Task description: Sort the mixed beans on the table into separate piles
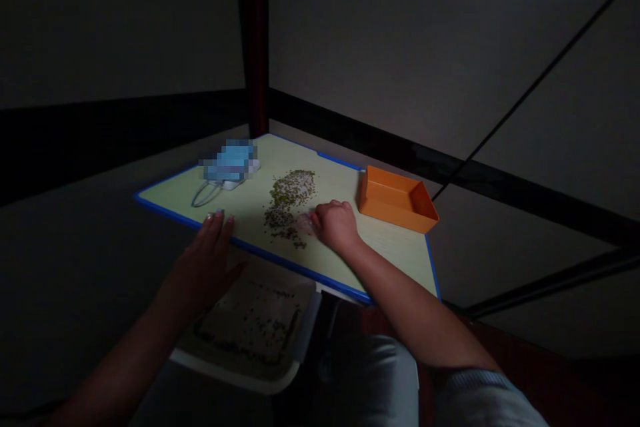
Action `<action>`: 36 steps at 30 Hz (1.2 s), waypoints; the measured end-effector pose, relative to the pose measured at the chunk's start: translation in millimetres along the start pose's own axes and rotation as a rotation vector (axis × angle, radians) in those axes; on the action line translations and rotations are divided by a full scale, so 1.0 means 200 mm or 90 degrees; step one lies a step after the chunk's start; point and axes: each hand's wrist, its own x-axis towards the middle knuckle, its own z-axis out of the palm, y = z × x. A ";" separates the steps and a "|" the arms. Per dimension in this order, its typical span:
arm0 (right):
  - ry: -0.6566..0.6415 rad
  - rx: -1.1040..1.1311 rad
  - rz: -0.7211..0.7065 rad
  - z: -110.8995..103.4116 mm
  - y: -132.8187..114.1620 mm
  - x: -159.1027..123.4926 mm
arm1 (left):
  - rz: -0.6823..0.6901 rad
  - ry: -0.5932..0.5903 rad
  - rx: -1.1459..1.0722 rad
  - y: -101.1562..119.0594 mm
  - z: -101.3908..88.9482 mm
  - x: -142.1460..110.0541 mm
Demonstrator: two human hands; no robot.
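Observation:
My left hand (210, 257) rests with its fingers stretched out over the near blue edge of a pale yellow board (340, 273), holding nothing. On the board my right hand (337, 221) is closed on a small see-through pinkish piece (305, 223), whose exact kind I cannot make out. That piece touches or nearly touches a dark heap of small grains (280, 219). Just beyond lies a larger heap of pale and greenish grains (294, 187), and the two heaps run together.
An orange open box (390, 213) stands at the board's right. At its left lies a blurred-out blue item (231, 161) with a looped cord (203, 195). Under the near edge is a white tray (265, 383) with scattered dark bits. Walls stand close behind the board.

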 end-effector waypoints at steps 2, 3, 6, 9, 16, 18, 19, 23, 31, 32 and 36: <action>-0.015 0.002 -0.006 0.00 -0.02 0.02 | 0.004 0.012 -0.010 0.00 0.01 0.00; -0.019 0.006 -0.011 0.01 -0.02 0.03 | 0.005 0.016 -0.016 0.00 0.01 0.00; -0.019 0.023 -0.033 0.00 -0.03 0.04 | 0.007 0.024 -0.039 -0.01 0.01 -0.01; -0.029 0.040 -0.055 0.00 -0.02 0.03 | 0.005 0.018 -0.050 -0.01 0.00 -0.01; -0.044 0.079 -0.090 -0.02 -0.01 -0.01 | 0.000 -0.012 -0.029 -0.01 0.00 -0.02; -0.051 0.111 -0.105 -0.01 0.01 -0.03 | -0.003 -0.016 -0.029 -0.01 0.00 -0.02; -0.052 0.130 -0.112 -0.01 0.01 -0.04 | -0.005 -0.019 -0.029 -0.01 0.00 -0.02; -0.032 0.206 -0.111 0.00 0.04 -0.05 | -0.004 -0.025 -0.037 -0.01 -0.01 -0.02; -0.087 0.313 -0.036 -0.10 0.18 -0.05 | -0.036 -0.064 -0.028 0.01 -0.04 -0.01; -0.122 0.320 -0.027 -0.13 0.21 -0.05 | -0.039 -0.068 -0.028 0.01 -0.04 -0.01; -0.216 0.354 -0.034 -0.21 0.31 -0.07 | -0.042 -0.069 -0.028 0.02 -0.05 -0.01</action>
